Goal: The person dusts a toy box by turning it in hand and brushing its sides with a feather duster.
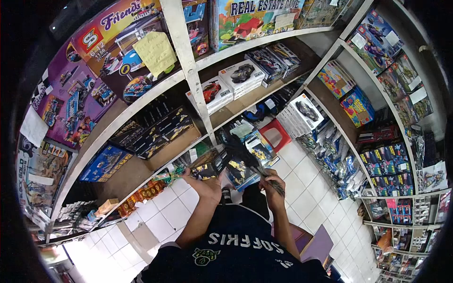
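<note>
My left hand (204, 187) is at the near side of a small black toy box (211, 166) with yellow artwork, its thumb and fingers at the box's lower edge. My right hand (272, 185) is closed around the handle of a dark feather duster (243, 153). The duster's feathers point away from me, just right of the box, over some blue and yellow toy boxes (258, 150) low at the shelf front. Part of the left hand's grip is hidden under the box.
White shelving (190, 78) curves around me, stacked with toy boxes. White car boxes (241, 74) stand on the middle shelf. A red plastic item (275, 134) is beyond the duster. Several bagged toys (330, 155) lie at right above the tiled floor (306, 188). A purple panel (318, 245) is beside me.
</note>
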### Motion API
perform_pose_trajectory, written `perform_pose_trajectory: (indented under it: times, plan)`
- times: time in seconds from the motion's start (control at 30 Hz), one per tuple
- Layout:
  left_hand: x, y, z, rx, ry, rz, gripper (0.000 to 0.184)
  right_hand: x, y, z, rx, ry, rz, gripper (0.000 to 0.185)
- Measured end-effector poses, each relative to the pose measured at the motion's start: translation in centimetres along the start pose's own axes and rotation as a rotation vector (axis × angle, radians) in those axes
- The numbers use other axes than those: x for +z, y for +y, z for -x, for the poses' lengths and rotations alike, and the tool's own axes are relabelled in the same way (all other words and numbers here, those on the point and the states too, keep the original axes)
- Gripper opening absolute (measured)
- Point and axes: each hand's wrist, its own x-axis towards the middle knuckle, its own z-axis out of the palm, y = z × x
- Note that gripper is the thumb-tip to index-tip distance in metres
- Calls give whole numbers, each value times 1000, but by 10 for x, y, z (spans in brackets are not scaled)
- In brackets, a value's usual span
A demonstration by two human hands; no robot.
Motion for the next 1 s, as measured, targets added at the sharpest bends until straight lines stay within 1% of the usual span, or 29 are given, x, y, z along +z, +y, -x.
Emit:
perform_pose_trajectory:
  times: [0.07, 0.1, 0.17, 0.23, 0.27, 0.3, 0.33, 0.37, 0.43, 0.5, 0.57, 0.6, 0.67, 0.7, 0.73, 0.8, 0.83, 0.87, 0.93, 0.97, 1.0]
  plan:
    - [1, 0, -4, 3, 50, -7, 76, -3, 8, 0, -132, -104, 12, 13]
    - [-6, 12, 2, 16, 71, -45, 76, 20, 0, 15, -105, -141, -135, 15]
    - [-9, 9, 0, -7, 127, -104, 75, 19, -3, 21, -83, -141, -106, 16]
    - [1, 8, 4, -9, 73, -55, 73, 18, -2, 14, -80, -151, -77, 16]
    - [4, 8, 6, -11, 28, -12, 72, 15, 7, 8, -79, -51, -30, 14]
    - [2, 8, 5, -30, 39, 15, 70, 14, 13, 4, -77, 51, 14, 13]
    - [0, 8, 5, -32, 38, 14, 70, 12, 18, 4, -65, 28, -64, 14]
    - [-1, 9, 5, -27, 56, 5, 70, 8, 22, 4, -64, 29, -66, 14]
    - [-7, 12, 8, -22, 88, -13, 70, 13, 12, 16, -13, -181, -208, 16]
    - [-12, 15, 5, -24, 161, -21, 71, 20, 8, 21, -14, -175, -153, 16]
    - [-17, 13, 2, 0, 119, -22, 71, 22, 13, 15, -68, 16, 47, 15]
    - [-20, 12, 1, 25, 85, -24, 71, 18, 16, 16, -71, 17, 49, 15]
    - [-23, 10, -2, 21, 73, -16, 71, 12, 20, 16, -150, -104, 32, 13]
    - [-23, 11, -1, 19, 73, -11, 70, 14, 16, 17, -177, -195, -35, 10]
    - [-23, 12, 0, 18, 80, -15, 70, 17, 12, 21, -170, -191, -37, 10]
    - [-19, 13, 1, 8, 135, -61, 71, 22, 6, 27, 22, -101, -109, 6]
    - [-17, 11, 0, 36, 103, -40, 72, 21, 9, 25, -13, -71, -29, 8]
    - [-18, 11, 0, 35, 100, -42, 72, 18, 12, 24, -16, -69, -30, 8]
    - [-23, 11, 0, 33, 131, -32, 73, 15, 10, 21, -220, -193, 170, 11]
    - [-24, 13, -1, 34, 149, -40, 73, 14, 9, 21, -211, -196, 171, 11]
    - [-26, 15, -2, 32, 171, -50, 73, 21, -2, 24, -261, -246, 250, 15]
